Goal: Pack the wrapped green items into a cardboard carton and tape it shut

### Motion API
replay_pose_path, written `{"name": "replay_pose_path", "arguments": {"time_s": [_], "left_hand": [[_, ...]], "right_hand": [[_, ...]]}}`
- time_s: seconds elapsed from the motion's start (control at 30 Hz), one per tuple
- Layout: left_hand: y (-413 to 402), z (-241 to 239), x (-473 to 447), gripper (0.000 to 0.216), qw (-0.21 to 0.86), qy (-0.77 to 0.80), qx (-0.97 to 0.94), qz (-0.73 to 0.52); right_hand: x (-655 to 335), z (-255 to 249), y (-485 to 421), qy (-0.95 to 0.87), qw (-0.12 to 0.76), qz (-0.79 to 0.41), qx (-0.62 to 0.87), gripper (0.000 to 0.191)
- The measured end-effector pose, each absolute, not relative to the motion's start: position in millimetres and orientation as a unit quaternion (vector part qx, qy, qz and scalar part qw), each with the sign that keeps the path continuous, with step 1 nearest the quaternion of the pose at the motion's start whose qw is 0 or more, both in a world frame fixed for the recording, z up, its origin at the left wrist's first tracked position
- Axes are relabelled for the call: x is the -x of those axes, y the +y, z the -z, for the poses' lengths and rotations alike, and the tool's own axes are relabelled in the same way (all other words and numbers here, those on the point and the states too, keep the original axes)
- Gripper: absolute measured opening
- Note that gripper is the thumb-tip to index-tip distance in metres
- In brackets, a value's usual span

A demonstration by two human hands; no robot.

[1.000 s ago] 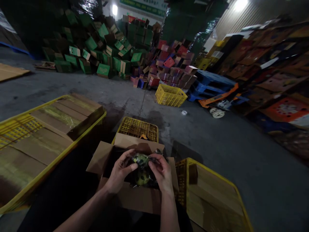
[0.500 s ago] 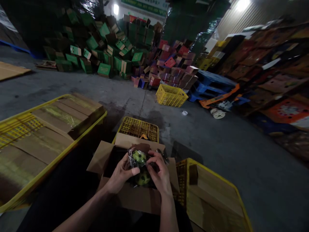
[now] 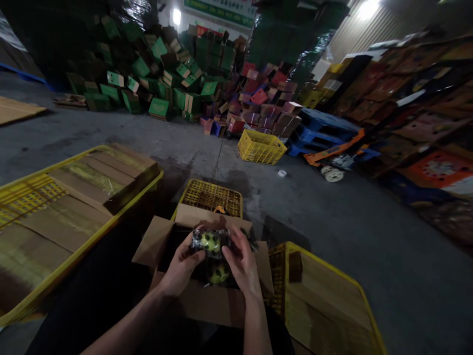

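Green cartons [image 3: 158, 107] lie heaped across the grey floor [image 3: 325, 222]. Near me, the left hand [image 3: 182, 266] and right hand [image 3: 242, 261] grip a film-wrapped green piece [image 3: 210, 241] at either end, thumbs frontmost, its long axis running between them, neither hand nearer. It's above an open box [image 3: 214, 303]. Half a second ago its film bunched leftward; now it spreads wider between both.
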State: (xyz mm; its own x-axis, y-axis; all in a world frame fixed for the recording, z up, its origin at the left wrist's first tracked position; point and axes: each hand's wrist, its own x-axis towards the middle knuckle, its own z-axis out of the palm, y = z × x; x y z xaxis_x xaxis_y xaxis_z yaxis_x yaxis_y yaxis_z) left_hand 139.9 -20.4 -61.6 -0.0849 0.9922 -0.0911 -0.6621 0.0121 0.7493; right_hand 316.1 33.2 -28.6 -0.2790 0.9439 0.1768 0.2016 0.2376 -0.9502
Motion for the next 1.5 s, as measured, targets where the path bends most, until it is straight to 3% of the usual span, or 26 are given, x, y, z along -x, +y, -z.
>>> {"name": "replay_pose_path", "arguments": {"time_s": [0.23,0.43,0.67,0.9,1.5], "left_hand": [[-20.4,56.1,-140.2,0.072,0.576,0.354,-0.321,-0.663],[-21.8,51.7,-140.9,0.078,0.589,0.34,-0.325,-0.657],[-25.3,57.8,-146.7,0.086,0.486,0.41,-0.39,-0.666],[-27.7,77.6,-151.1,0.087,0.416,0.457,-0.436,-0.655],[-29.8,71.4,-153.4,0.072,0.34,0.487,-0.47,-0.654]], "right_hand": [[-317.0,28.5,33.2,-0.659,0.434,-0.42,0.449,0.036],[-321.3,36.3,38.4,-0.629,0.469,-0.389,0.483,0.037],[-322.1,40.0,44.8,-0.738,0.41,-0.274,0.46,0.026],[-319.7,38.3,44.7,-0.747,0.407,-0.256,0.458,0.027],[-322.0,39.5,45.5,-0.743,0.412,-0.275,0.45,0.028]]}}
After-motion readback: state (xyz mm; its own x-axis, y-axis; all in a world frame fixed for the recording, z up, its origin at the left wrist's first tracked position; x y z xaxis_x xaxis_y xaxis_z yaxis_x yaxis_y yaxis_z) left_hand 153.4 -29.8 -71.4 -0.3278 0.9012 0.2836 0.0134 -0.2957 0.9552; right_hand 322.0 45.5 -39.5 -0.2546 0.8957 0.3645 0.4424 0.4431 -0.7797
